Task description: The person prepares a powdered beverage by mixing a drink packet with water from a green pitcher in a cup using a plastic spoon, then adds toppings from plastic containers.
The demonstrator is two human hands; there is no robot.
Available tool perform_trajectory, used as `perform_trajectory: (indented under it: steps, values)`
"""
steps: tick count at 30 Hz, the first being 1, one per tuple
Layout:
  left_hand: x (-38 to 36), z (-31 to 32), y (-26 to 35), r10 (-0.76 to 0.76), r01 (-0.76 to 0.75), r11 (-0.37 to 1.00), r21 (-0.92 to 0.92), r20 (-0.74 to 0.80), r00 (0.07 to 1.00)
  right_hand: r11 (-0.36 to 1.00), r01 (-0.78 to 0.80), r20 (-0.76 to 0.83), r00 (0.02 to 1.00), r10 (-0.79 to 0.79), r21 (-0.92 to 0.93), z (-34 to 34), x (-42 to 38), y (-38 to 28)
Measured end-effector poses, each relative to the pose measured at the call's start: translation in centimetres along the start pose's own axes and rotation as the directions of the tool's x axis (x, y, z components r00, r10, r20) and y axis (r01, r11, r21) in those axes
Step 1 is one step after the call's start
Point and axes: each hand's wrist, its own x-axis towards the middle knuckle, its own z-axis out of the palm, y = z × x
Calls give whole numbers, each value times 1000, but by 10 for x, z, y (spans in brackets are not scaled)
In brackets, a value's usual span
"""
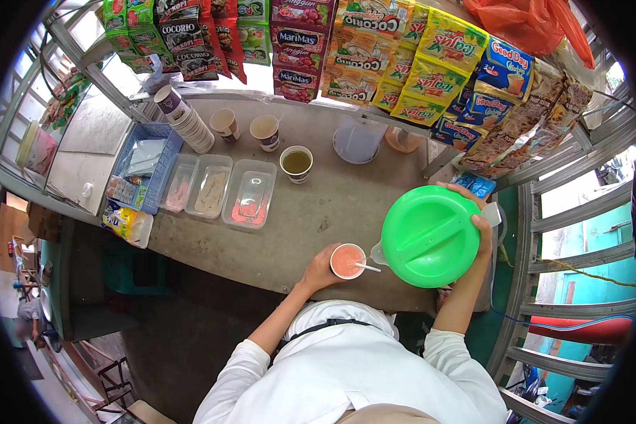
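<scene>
A worn grey worktop [346, 205] fills a small stall framed by grey metal bars [579, 212]. Daylight enters through the frosted window panes [95, 127] on the left. Beyond the bars stands a turquoise wall [601, 240]; below, the floor is dark.

Bright green lid [428, 236] under the right grip [479, 230]; pale cup [348, 261] of pink-orange drink in the left grip [321, 269], white straw [367, 267]. Beyond both: grey-brown bench [346, 198], green, red and yellow printed sachets [374, 53].
</scene>
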Motion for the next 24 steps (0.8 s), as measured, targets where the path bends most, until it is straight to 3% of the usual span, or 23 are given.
perform_trajectory:
  steps: [4,13,24]
  values:
    - [1,-1,3,-19,18,1000,2,11,1000,1000,-12,-77,997,13,17,0,-3,-1]
    - [-1,0,-1,-6,6,1000,21,1,1000,995,21,-67,998,-14,96,-11,-3,1]
    - [2,-3,6,-13,13,1000,23,13,1000,958,106,-297,955,-23,267,-70,-13,13]
